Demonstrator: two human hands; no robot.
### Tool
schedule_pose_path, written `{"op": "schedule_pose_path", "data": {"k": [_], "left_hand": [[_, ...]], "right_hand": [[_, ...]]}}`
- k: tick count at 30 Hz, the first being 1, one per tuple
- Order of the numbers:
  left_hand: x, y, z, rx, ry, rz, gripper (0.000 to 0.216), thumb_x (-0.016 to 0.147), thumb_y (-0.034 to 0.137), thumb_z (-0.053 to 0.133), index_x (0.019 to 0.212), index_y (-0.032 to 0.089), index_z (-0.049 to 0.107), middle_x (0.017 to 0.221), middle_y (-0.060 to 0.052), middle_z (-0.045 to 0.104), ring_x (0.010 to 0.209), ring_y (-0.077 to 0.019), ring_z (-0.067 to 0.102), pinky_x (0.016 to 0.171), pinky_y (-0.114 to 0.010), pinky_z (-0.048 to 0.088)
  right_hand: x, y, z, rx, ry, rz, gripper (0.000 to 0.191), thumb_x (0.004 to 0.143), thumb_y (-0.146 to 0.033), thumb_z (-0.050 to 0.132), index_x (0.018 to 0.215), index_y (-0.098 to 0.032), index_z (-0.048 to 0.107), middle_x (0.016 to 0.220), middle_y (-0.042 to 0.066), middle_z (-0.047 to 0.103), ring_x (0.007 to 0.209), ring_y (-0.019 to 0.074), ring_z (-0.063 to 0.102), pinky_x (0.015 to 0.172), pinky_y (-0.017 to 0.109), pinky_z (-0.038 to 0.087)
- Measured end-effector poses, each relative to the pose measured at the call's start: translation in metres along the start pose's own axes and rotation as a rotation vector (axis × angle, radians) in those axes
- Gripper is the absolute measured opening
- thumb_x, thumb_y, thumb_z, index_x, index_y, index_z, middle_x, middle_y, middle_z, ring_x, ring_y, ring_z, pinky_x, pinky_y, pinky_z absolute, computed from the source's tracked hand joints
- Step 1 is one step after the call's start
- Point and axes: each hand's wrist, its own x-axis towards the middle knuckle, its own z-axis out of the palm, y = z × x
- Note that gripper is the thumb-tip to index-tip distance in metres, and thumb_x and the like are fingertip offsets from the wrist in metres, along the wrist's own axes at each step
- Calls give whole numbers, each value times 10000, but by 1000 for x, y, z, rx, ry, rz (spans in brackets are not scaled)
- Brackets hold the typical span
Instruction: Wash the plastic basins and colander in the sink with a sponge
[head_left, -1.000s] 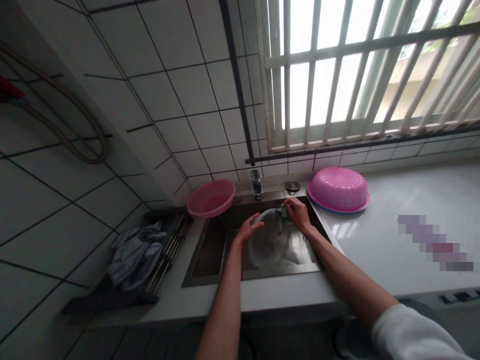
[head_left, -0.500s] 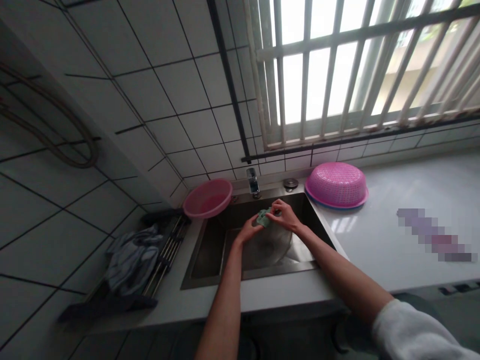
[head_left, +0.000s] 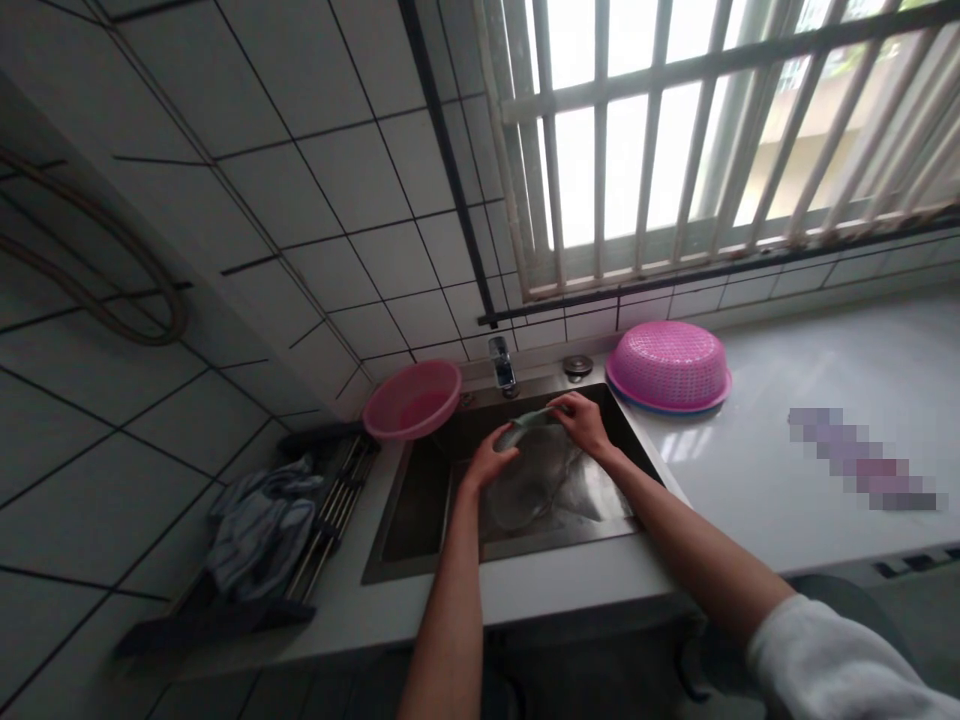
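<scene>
Both my hands are over the steel sink (head_left: 420, 500). My left hand (head_left: 491, 458) grips the left rim of a round, pale, see-through dish (head_left: 532, 480) held tilted above the basin. My right hand (head_left: 579, 420) is closed on a small green cloth (head_left: 534, 418) pressed along the dish's top edge. The tap (head_left: 501, 365) stands just behind them at the sink's back rim.
A pink basin (head_left: 412, 398) sits at the sink's back left corner. An upturned pink colander (head_left: 667, 365) lies on the white counter (head_left: 780, 480) to the right. A drying rack (head_left: 330, 510) with a grey-blue cloth (head_left: 259, 525) is at the left. A barred window is above.
My right hand has rubbed the green cloth along the dish's upper edge, first toward my left hand, then back out. The dish has tipped a little. The view has drifted slightly.
</scene>
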Motion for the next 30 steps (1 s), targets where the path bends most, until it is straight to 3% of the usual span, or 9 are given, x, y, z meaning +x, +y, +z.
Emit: {"op": "schedule_pose_path", "data": {"k": [3, 5, 10, 12, 17, 21, 25, 28, 30], "left_hand": [[0, 1, 1, 18, 18, -7, 688, 744, 194, 720, 1426, 191, 634, 1396, -103, 683, 1198, -272, 670, 1048, -394, 526], [1, 0, 3, 10, 18, 6, 689, 734, 190, 731, 1416, 203, 643, 1409, -98, 676, 1221, -276, 659, 1066, -399, 517], [4, -7, 9, -64, 10, 76, 662, 718, 214, 766, 1373, 209, 670, 1419, -94, 671, 1299, -291, 618, 1142, -432, 462], [5, -9, 9, -103, 2, 81, 656, 726, 241, 769, 1373, 191, 668, 1416, -112, 670, 1301, -295, 618, 1144, -434, 459], [3, -3, 6, -191, -79, 83, 692, 703, 197, 749, 1388, 186, 655, 1434, -116, 657, 1289, -293, 621, 1142, -435, 456], [2, 3, 4, -290, -142, 77, 712, 728, 198, 732, 1431, 221, 625, 1471, -100, 635, 1321, -284, 603, 1147, -435, 451], [2, 1, 1, -292, -68, 19, 714, 744, 199, 725, 1448, 222, 611, 1442, -108, 655, 1298, -285, 620, 1123, -436, 475], [1, -1, 1, -214, 32, -30, 686, 755, 194, 705, 1435, 190, 617, 1429, -125, 658, 1271, -284, 633, 1105, -431, 489], [0, -1, 2, -148, 15, -2, 686, 732, 172, 713, 1413, 185, 632, 1440, -119, 651, 1278, -282, 627, 1111, -424, 483]], "right_hand": [[3, -4, -9, -7, 261, 81, 199, 883, -341, 651, 952, -189, 761, 965, 73, 746, 881, 227, 672, 839, 332, 520], [1, -10, -8, 11, 314, 82, 212, 889, -347, 634, 973, -187, 746, 982, 79, 741, 905, 231, 671, 849, 334, 519], [-16, -27, 16, 105, -126, -100, 178, 910, -296, 631, 994, -229, 773, 1063, 60, 713, 1009, 211, 679, 923, 327, 514], [-19, -26, 25, 94, -229, -152, 158, 899, -268, 653, 986, -239, 782, 1100, 61, 689, 1044, 208, 674, 970, 337, 507], [-15, -10, 20, -51, -130, -120, 251, 834, -111, 632, 1020, -237, 745, 1116, 56, 667, 1059, 214, 649, 972, 358, 509], [-10, -3, 6, -244, -30, -28, 232, 851, -124, 659, 1024, -237, 764, 1075, 68, 674, 1012, 238, 622, 950, 383, 510], [-9, -10, 1, -332, -2, -70, 230, 906, -200, 671, 1087, -271, 794, 1139, 82, 674, 1080, 259, 600, 962, 382, 504], [-10, -16, 2, -290, -4, -56, 234, 953, -246, 619, 1096, -278, 801, 1099, 66, 682, 968, 221, 646, 886, 336, 518], [-10, -18, 3, -215, 17, -31, 245, 943, -248, 610, 1102, -262, 796, 1055, 59, 687, 886, 201, 660, 837, 318, 525]]}}
